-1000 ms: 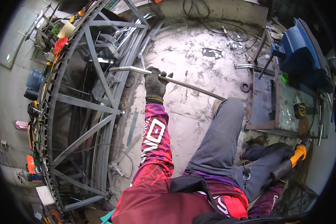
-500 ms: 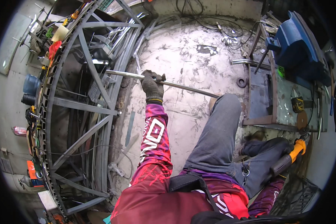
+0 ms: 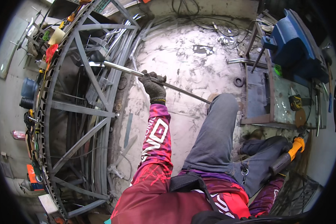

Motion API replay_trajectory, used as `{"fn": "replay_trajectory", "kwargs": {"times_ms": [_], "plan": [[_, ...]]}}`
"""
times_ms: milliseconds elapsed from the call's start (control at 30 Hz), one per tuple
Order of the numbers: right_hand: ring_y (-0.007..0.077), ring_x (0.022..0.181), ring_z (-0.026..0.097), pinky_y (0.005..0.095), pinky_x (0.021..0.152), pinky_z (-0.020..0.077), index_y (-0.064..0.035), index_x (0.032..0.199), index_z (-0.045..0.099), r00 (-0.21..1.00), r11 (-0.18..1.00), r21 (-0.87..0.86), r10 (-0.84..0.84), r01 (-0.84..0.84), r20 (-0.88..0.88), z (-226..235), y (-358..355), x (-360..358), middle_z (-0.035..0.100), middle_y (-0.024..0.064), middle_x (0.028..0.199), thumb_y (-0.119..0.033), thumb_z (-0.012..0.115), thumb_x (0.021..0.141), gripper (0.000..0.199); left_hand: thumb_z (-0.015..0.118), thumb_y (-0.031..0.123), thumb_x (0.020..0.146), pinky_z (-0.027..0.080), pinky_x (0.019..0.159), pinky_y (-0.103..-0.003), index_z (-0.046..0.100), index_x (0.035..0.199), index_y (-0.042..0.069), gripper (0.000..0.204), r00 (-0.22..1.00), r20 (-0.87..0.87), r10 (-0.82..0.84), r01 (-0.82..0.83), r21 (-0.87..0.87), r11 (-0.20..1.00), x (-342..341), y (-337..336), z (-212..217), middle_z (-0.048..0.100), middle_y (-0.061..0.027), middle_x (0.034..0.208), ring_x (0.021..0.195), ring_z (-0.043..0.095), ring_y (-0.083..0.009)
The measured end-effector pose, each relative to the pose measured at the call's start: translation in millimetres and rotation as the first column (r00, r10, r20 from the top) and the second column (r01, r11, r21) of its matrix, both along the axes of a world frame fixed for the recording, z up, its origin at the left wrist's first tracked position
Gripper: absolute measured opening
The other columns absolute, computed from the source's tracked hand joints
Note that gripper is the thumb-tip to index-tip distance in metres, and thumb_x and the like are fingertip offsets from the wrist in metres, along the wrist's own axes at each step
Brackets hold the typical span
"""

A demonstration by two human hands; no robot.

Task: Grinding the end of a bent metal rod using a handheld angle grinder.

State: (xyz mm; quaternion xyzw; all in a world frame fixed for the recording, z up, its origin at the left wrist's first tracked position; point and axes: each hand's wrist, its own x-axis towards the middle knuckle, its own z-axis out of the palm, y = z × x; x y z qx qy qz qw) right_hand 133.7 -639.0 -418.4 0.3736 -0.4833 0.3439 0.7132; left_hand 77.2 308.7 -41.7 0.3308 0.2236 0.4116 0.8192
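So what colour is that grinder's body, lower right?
Orange-yellow body with a black handle, clearest in the head view: angle grinder.

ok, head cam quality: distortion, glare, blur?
Head view: strong fisheye, the steel truss frame bows toward the rim, corners vignetted black. Even light, mild glare on the pale concrete floor. Centre is sharp: gloved left hand on the metal rod reads crisply; the rim smears.

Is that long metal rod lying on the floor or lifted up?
Lifted: the left hand grips the metal rod partway along, and it slants across the steel frame. Whether its far ends rest on anything is unclear.
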Motion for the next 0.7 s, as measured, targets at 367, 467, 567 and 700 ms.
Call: {"fn": "replay_trajectory", "kwargs": {"times_ms": [367,467,567,700], "plan": [[0.0342,0.090,0.070,0.0559,0.075,0.0536,-0.0083,0.108,0.071,0.996,0.981,0.195,-0.002,-0.016,0.092,2,11,36,0.073,0.0146,0.103,-0.035,0.069,0.091,0.031,0.054,0.014,0.099,0.046,0.050,-0.032,0.052,0.113,0.013,0.014,0.958,0.239,0.157,-0.242,0.388,0.889,23,-40,149,0.054,-0.0015,0.080,0.052,0.048,-0.0131],[0.0341,0.090,0.070,0.0561,0.075,0.0535,-0.0087,0.107,0.072,0.987,0.966,0.254,-0.001,-0.040,0.160,2,22,53,0.074,0.0145,0.103,-0.034,0.069,0.091,0.031,0.054,0.014,0.100,0.046,0.051,-0.033,0.055,0.123,0.012,0.023,0.956,0.218,0.195,-0.274,0.435,0.858,17,-44,163,0.053,-0.0010,0.079,0.053,0.048,-0.0129],[0.0340,0.090,0.070,0.0563,0.074,0.0534,-0.0090,0.107,0.072,0.979,0.955,0.293,-0.011,-0.050,0.204,11,16,65,0.074,0.0143,0.103,-0.034,0.069,0.091,0.030,0.049,0.010,0.100,0.044,0.048,-0.032,0.053,0.125,0.002,0.027,0.976,0.206,0.063,-0.158,0.484,0.861,14,-58,156,0.050,-0.0011,0.077,0.050,0.045,-0.0123],[0.0339,0.090,0.071,0.0565,0.074,0.0533,-0.0094,0.107,0.073,0.950,0.951,0.287,-0.192,0.118,0.245,98,-104,55,0.074,0.0141,0.103,-0.034,0.069,0.091,0.029,0.043,0.002,0.089,0.044,0.046,-0.029,0.054,0.123,0.000,0.036,0.982,0.026,-0.189,0.152,0.490,0.859,64,-129,114,0.048,-0.0044,0.078,0.051,0.043,-0.0126]]}}
